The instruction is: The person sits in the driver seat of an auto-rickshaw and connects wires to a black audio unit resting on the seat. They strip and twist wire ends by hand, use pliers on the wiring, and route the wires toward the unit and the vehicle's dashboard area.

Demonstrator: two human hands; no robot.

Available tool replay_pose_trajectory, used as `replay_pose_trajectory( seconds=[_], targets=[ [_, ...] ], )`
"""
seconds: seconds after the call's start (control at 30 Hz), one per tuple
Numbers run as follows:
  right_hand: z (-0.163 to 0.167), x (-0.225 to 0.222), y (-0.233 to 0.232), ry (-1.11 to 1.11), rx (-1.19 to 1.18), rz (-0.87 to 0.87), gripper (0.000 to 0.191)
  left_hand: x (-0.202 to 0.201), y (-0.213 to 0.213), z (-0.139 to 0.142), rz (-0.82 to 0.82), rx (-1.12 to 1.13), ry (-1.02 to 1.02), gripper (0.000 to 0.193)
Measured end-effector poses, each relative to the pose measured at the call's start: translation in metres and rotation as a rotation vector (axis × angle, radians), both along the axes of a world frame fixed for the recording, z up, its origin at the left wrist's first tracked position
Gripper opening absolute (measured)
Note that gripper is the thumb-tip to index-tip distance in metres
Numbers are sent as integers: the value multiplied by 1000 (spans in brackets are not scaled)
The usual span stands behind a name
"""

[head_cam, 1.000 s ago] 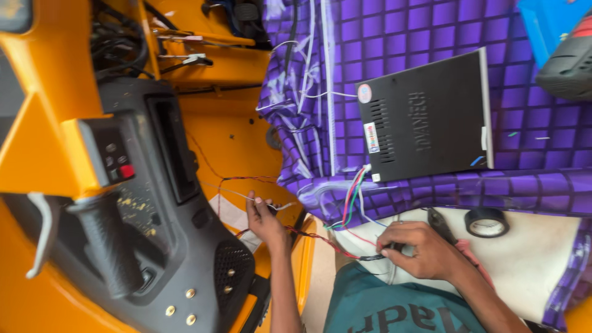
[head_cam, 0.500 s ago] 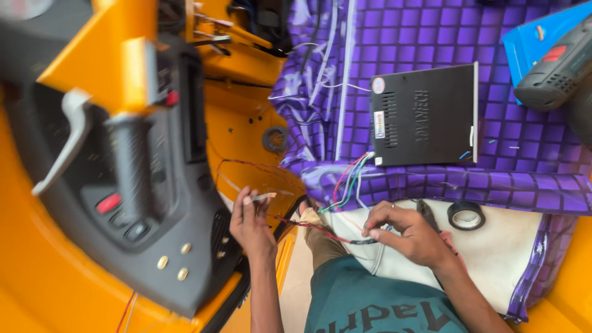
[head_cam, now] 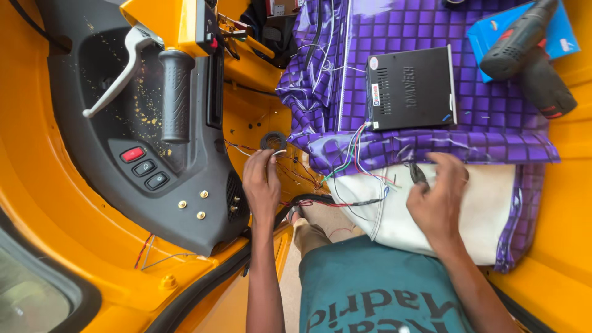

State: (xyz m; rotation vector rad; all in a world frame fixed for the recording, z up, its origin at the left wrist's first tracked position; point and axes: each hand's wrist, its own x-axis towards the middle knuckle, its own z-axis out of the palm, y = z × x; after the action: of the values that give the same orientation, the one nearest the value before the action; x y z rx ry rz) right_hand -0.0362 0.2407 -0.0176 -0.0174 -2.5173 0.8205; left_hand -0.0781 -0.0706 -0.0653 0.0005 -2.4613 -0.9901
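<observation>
Two hands [head_cam: 262, 185] [head_cam: 439, 200], one black box [head_cam: 412, 88], one drill [head_cam: 524, 52], three dashboard buttons [head_cam: 145, 166].

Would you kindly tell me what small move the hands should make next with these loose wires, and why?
Probably bring the right hand, with the dark tool under its fingers, back toward the left hand. The left hand pinches a thin wire end near the black ring, while the right hand rests apart on the white cloth.

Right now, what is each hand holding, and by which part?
The left hand pinches the end of a thin pale wire at its fingertips. The right hand rests on a small dark tool on the white cloth; a grip cannot be told.
</observation>
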Motion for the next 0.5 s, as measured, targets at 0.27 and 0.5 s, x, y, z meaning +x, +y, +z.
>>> replay_pose_trajectory(
  seconds=[0.27, 0.5],
  targets=[
    [-19, 57, -51, -410, 229, 461, 35, 9, 4, 12, -63, -98, -22, 10],
    [-21, 65, -60, -611, -157, 335, 22, 26, 11, 27, 89, -91, 33, 9]
  ],
)
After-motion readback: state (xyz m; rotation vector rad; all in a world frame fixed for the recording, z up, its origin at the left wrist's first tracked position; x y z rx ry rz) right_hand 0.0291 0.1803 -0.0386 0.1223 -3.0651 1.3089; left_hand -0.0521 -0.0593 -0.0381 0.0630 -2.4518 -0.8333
